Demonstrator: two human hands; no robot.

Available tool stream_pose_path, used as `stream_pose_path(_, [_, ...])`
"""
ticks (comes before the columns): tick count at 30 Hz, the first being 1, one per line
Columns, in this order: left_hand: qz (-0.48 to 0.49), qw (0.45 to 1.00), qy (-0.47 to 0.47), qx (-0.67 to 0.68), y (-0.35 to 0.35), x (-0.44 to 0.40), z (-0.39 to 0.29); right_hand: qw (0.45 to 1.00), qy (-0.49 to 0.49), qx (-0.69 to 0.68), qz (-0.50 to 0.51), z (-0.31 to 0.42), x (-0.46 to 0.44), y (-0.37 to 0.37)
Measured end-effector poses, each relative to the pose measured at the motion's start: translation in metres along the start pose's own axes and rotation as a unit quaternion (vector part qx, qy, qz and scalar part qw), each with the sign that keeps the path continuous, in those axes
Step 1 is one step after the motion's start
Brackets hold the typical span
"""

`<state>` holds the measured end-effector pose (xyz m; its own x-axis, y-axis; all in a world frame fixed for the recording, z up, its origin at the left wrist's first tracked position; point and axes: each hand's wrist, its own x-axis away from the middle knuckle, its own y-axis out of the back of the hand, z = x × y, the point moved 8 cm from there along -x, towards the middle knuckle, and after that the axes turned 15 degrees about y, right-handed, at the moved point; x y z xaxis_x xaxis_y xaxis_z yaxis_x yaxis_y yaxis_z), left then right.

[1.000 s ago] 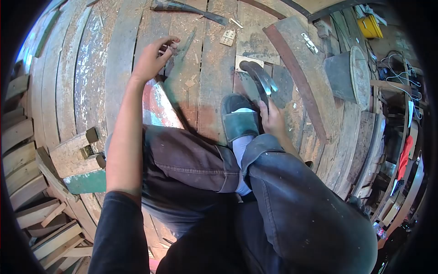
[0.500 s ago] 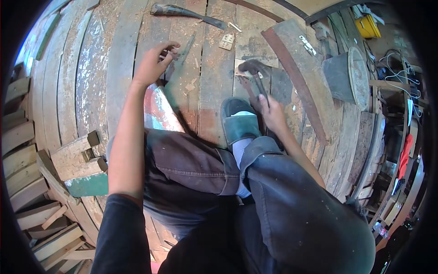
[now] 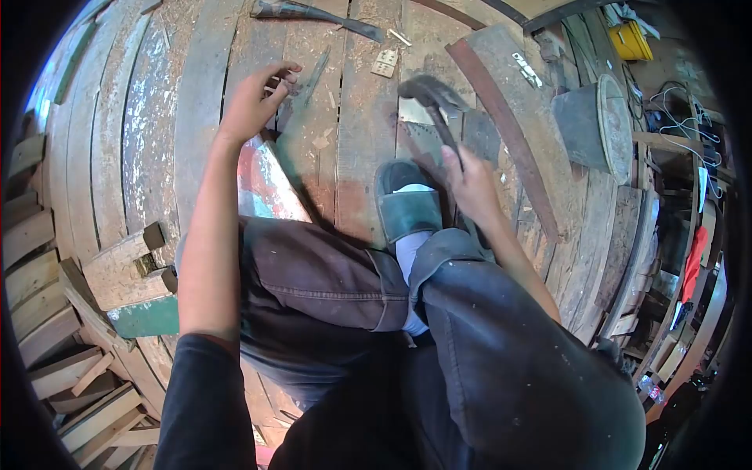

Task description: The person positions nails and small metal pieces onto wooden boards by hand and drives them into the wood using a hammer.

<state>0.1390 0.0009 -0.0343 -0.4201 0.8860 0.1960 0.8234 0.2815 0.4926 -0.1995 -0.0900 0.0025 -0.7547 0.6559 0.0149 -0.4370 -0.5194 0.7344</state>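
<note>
A dark claw hammer (image 3: 429, 95) is gripped by its handle in my right hand (image 3: 472, 184). Its head hangs over a small pale plate (image 3: 419, 112) near the toe of the green sandal (image 3: 409, 210). My left hand (image 3: 254, 103) is raised at the upper left, fingers curled towards the thumb; whether something small is between them cannot be made out. Beside that hand a thin greyish strip (image 3: 317, 72) lies on the planks. Below it is a board with worn red and white paint (image 3: 270, 184).
A handsaw (image 3: 317, 16) lies at the top, with a dotted tile (image 3: 385, 63) near it. A curved rusty strip (image 3: 505, 129) and a grey bucket (image 3: 583, 125) are at the right. Stacked wood (image 3: 43, 321) lines the left, near a notched block (image 3: 125, 270).
My right hand has swung the hammer; its head has shifted up and slightly left, and the handle has tilted. My left hand has barely moved.
</note>
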Motion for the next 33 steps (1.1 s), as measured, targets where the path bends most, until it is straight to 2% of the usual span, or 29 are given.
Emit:
stream_pose_path(1, [-0.012,1.0,0.004,-0.001,0.003,-0.001,-0.002,1.0,-0.008,-0.015,-0.006,0.008,-0.005,0.006])
stream_pose_path(2, [-0.016,1.0,0.009,0.0,0.003,-0.001,-0.003,0.999,0.026,-0.021,-0.035,0.009,-0.004,0.011])
stream_pose_path(5, [-0.02,1.0,-0.015,-0.008,0.002,-0.003,-0.003,0.999,0.04,-0.011,-0.02,0.01,0.001,0.011])
stream_pose_path(6, [-0.013,1.0,-0.011,-0.013,0.003,-0.002,-0.004,0.998,0.039,0.052,-0.001,-0.011,0.01,0.0])
stream_pose_path(7, [-0.017,1.0,-0.012,-0.014,0.004,-0.003,-0.004,0.998,0.042,0.051,-0.002,-0.022,0.015,-0.005])
stream_pose_path(9, [-0.023,1.0,-0.013,-0.008,0.006,-0.002,-0.001,0.997,-0.003,0.049,0.065,-0.046,0.026,-0.021])
stream_pose_path(11, [-0.023,1.0,-0.002,-0.013,0.008,-0.001,-0.003,0.995,-0.025,0.044,0.088,-0.06,0.044,-0.019])
stream_pose_path(13, [-0.017,1.0,0.003,-0.011,0.005,-0.002,-0.002,0.973,0.045,0.19,0.127,-0.046,0.049,-0.011])
stream_pose_path(14, [-0.014,1.0,0.002,-0.011,0.004,-0.002,-0.004,0.956,0.089,0.237,0.15,-0.039,0.049,-0.005])
stream_pose_path(15, [-0.011,1.0,-0.007,-0.018,0.003,-0.003,-0.007,0.956,0.087,0.238,0.148,-0.035,0.043,0.003])
stream_pose_path(17, [-0.005,1.0,-0.019,-0.024,0.0,-0.004,-0.012,0.905,0.237,0.296,0.192,-0.017,0.028,0.003])
stream_pose_path(18, [-0.003,1.0,-0.018,-0.015,-0.001,-0.004,-0.011,0.869,0.277,0.343,0.226,-0.015,0.018,0.003])
stream_pose_path(19, [-0.001,1.0,-0.017,-0.007,-0.001,-0.004,-0.009,0.87,0.274,0.344,0.224,-0.021,0.006,0.007])
stream_pose_path(21, [-0.019,1.0,-0.016,-0.006,0.002,-0.001,-0.007,0.835,0.296,0.38,0.264,-0.028,-0.015,0.005])
stream_pose_path(22, [-0.016,1.0,-0.005,-0.009,0.004,0.0,-0.006,0.827,0.257,0.414,0.282,-0.034,-0.026,0.009])
stream_pose_path(23, [-0.014,1.0,0.007,-0.012,0.006,0.001,-0.004,0.825,0.261,0.414,0.282,-0.032,-0.027,0.012])
stream_pose_path(25, [-0.021,1.0,0.012,-0.01,0.008,0.002,-0.004,0.804,0.332,0.43,0.241,-0.016,-0.027,0.018])
stream_pose_path(29, [-0.007,1.0,0.009,0.002,0.002,-0.001,-0.006,0.809,0.383,0.366,0.254,-0.001,-0.022,0.018])
stream_pose_path(33, [0.0,1.0,0.011,-0.01,-0.003,-0.002,-0.005,0.812,0.301,0.411,0.285,-0.018,-0.039,0.019])
